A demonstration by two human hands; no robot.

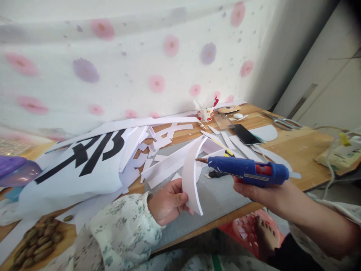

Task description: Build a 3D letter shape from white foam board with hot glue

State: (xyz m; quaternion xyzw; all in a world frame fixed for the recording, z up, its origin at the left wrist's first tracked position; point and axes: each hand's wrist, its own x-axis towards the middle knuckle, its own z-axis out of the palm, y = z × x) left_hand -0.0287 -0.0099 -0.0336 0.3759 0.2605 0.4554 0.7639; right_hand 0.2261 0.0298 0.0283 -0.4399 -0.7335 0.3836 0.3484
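Observation:
My left hand (pixel 170 202) pinches a curved strip of white foam board (pixel 189 177) near its lower end, holding it upright above the front of the grey mat. In my right hand (pixel 254 192) is a blue hot glue gun (pixel 245 169) with a glue stick poking from its back. Its brass nozzle points left, right by the strip's edge; I cannot tell whether they touch. Behind the strip, on the mat, stands an angular piece built of white board (pixel 169 162). A yellow-and-black cutter (pixel 229 153) shows partly behind the glue gun.
White offcuts (pixel 162 141) litter the table. A sheet with black shapes (pixel 84 158) and a pile of brown nuts (pixel 39 241) lie left. Along the back and right are a paper cup (pixel 205 113), a phone (pixel 244 134) and scissors (pixel 283 122). A grey cutting mat (pixel 217 194) reaches the front edge.

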